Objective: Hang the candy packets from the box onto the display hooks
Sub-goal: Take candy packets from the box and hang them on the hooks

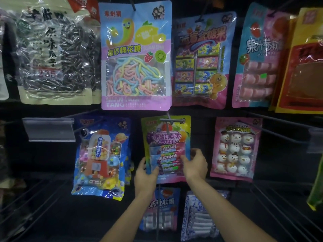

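A yoghurt-flavour candy packet point(165, 142), green on top and pink below, hangs on a grey display hook point(169, 121) in the middle row. My left hand point(146, 177) grips its lower left edge, thumb across the front. My right hand point(194, 164) pinches its right edge at mid height. The box of packets is out of view.
Other hung packets surround it: rainbow marshmallow strings point(135, 55) above, a blue gumball-machine packet point(101, 156) to the left, a pink snowman packet point(235, 149) to the right, two packets point(161, 208) below. Bare hooks and a clear price holder point(49, 129) stick out at the left; more hooks at the right.
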Motion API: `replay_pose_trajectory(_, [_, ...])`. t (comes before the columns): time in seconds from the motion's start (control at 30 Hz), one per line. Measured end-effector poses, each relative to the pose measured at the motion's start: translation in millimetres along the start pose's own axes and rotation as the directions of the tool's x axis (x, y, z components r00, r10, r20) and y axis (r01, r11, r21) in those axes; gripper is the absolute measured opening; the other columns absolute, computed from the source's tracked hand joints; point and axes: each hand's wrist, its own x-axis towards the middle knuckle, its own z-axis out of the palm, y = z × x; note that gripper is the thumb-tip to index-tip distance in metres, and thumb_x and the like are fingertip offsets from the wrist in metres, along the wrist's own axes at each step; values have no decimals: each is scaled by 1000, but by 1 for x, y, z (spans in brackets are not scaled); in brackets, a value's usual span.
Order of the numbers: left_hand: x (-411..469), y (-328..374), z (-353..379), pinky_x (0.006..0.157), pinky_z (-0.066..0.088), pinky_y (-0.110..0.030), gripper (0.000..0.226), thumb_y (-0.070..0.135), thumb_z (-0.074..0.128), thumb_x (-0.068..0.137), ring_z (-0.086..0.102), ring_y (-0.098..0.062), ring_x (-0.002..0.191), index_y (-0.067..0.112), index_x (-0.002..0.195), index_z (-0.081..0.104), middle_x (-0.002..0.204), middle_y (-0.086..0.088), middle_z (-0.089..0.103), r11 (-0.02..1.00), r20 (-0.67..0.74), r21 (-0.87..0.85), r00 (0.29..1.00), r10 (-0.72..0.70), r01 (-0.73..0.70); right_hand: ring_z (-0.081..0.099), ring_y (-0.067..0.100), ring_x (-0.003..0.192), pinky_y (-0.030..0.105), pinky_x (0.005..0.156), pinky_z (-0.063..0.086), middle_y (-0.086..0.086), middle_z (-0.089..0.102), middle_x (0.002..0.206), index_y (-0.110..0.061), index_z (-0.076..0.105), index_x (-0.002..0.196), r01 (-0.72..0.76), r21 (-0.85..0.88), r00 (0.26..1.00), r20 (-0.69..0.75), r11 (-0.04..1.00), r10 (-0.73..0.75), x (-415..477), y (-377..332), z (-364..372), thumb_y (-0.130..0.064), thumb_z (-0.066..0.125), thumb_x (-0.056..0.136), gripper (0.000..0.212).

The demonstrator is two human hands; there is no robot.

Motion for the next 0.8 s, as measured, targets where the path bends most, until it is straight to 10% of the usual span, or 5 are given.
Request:
replay_pose_trajectory(0.23, [-2, 2, -2, 112, 49, -52, 81, 21, 77, 94, 58, -27, 135, 21, 163, 33, 148, -3, 58, 996, -49, 91, 999, 20, -15, 68, 21, 99, 37, 88, 57, 1, 69, 117, -20, 62, 123, -20, 21, 999, 34, 1000, 20, 0, 5, 0, -28, 82, 91, 38])
replay_pose_trajectory(0.57, [-8, 7, -9, 101, 54, -40, 59, 29, 82, 87, 65, -16, 114, 35, 134, 48, 119, 14, 67, 986, -3, 168, 1000, -19, 20, 69, 20, 103, 35, 84, 56, 0, 70, 120, -19, 60, 131, -1, 2, 998, 67, 1000, 1, -5, 6, -8, -31, 81, 92, 46])
replay_pose_trajectory(0.67, [0, -13, -13, 106, 54, -50, 115, 66, 81, 55, 64, -21, 125, 26, 154, 38, 139, 3, 64, 973, 61, 223, 996, -66, 50, 66, 21, 111, 40, 90, 58, 1, 64, 129, -20, 54, 140, 31, -64, 995, 93, 997, -25, -13, 7, -15, -34, 80, 92, 56])
replay_pose_trajectory(0.8, [-15, -18, -31, 107, 54, -50, 127, 73, 77, 44, 62, -24, 128, 27, 155, 36, 142, -1, 60, 954, 134, 289, 983, -127, 84, 61, 24, 124, 42, 99, 55, 5, 52, 144, -22, 43, 152, 148, -193, 974, 201, 970, -108, -34, 7, -35, -36, 79, 93, 70])
